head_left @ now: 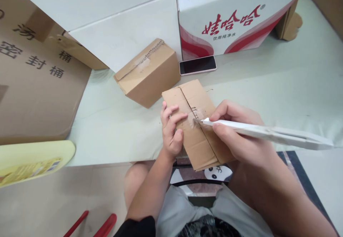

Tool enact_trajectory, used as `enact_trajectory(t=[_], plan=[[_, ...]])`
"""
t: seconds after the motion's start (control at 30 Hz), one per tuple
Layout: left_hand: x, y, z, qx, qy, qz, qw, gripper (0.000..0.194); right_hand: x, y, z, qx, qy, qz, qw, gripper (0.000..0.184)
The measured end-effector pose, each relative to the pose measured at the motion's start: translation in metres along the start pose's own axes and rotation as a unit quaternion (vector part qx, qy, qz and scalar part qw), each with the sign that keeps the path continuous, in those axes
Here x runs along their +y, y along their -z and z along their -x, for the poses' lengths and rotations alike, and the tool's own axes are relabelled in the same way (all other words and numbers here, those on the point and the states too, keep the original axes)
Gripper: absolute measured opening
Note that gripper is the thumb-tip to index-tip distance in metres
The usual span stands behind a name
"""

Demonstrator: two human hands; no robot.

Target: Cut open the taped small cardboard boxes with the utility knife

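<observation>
A small brown cardboard box (197, 144) lies in front of me on the pale surface, its taped centre seam facing up. My left hand (171, 129) grips the box's left side, fingers curled over the top flap. My right hand (238, 137) is closed around a long white utility knife (268, 131). The knife's tip rests on the clear tape at the seam, near the middle of the box top.
A second small taped cardboard box (148, 72) sits behind. A phone (197, 64) lies screen up by a white and red carton (230, 15). A large brown carton (34, 76) stands at left, a yellow item (34, 160) below it. Red handles (91, 224) show at the bottom.
</observation>
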State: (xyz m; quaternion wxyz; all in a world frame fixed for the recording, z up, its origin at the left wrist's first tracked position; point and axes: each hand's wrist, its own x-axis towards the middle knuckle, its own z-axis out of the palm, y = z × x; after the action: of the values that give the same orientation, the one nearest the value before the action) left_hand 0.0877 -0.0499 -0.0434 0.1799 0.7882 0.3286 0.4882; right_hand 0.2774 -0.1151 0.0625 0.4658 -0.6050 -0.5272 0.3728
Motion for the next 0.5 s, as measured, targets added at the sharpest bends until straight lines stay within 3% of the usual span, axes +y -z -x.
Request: enact_trajectory(t=[0.27,0.5], plan=[[0.000,-0.001,0.000,0.007,0.002,0.019,1.000,0.038,0.001,0.000,0.000,-0.012,0.013,-0.003,1.000,0.004],[0.001,-0.002,0.000,0.013,0.005,0.033,0.999,0.038,-0.010,-0.003,0.003,0.000,-0.020,-0.011,1.000,0.004]])
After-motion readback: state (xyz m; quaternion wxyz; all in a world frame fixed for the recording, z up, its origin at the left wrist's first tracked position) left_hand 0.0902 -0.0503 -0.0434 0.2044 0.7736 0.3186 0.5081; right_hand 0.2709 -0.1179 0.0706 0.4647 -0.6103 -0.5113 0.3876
